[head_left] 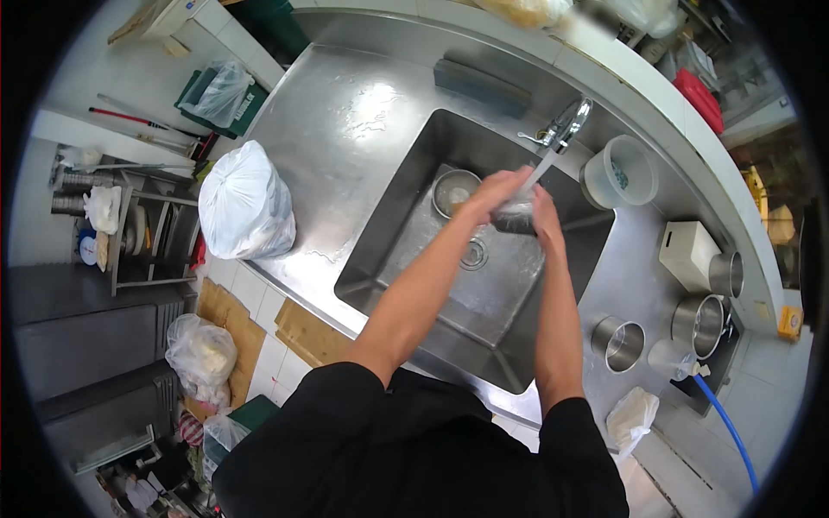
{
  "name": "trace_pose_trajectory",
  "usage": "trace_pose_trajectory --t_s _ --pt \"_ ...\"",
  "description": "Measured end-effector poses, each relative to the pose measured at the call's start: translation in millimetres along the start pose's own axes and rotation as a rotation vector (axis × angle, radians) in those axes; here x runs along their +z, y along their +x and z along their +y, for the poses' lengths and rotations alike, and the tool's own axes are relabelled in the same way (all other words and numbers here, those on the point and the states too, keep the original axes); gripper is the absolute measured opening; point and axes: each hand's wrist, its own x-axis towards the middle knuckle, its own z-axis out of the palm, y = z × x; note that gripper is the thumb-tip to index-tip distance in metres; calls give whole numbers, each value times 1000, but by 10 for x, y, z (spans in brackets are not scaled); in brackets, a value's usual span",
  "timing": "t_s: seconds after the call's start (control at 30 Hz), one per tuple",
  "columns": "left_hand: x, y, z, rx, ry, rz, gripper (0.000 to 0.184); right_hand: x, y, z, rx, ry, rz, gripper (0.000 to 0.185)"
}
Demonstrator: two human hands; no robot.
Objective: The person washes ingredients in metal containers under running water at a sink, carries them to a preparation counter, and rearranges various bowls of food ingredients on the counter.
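Note:
Water runs from a chrome tap point(566, 125) over both hands inside the steel sink point(380, 233). My left hand point(499, 192) is closed on the near-left side of a shiny container point(515, 216), its fingers close to the stream. At the container's right side, my right hand point(544, 214) grips its edge. Splashing water and the hands hide much of the container, so its exact kind is unclear. A round metal pot point(455, 192) sits on the sink floor to the left of my hands, above the drain point(473, 254).
A tied white bag point(246, 203) stands on the left counter. Right of the sink are a translucent tub point(620, 173), a white box point(688, 255), metal pots point(617, 343) and a plastic jug point(672, 358). A blue hose point(725, 423) runs along the right edge.

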Motion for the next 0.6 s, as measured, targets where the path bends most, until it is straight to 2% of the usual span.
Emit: trace_pose_trajectory --t_s 0.03,0.07,0.13,0.17,0.23,0.27,0.3,0.37,0.5,0.6 --pt "-56 0 -98 17 -356 38 74 115 79 -73 -142 -245 20 32" --pt "-65 -20 -147 16 -359 26 74 232 94 -339 -195 -371 -76 30" --pt "-80 -64 -269 -96 -325 235 76 451 155 -449 -246 -819 -224 30" --pt "-111 -87 -351 -102 -326 229 76 528 140 -454 -238 -821 -225 30" --pt "-174 -90 -514 -52 -682 188 72 634 142 -414 -372 -1031 -216 30" --pt "-175 -70 -584 -89 -727 204 67 603 225 -415 -368 -1029 -362 29" --pt "-187 -33 -657 -95 -727 197 67 533 259 -509 -359 -1031 -361 29" --pt "-186 73 -804 -50 -794 124 63 315 281 -829 -255 -691 -562 30" --pt "-47 17 -627 96 -754 125 60 -17 414 -1070 -324 -613 -481 28" --pt "-11 12 -566 85 -751 194 57 -139 378 -1263 -198 -616 -464 25"
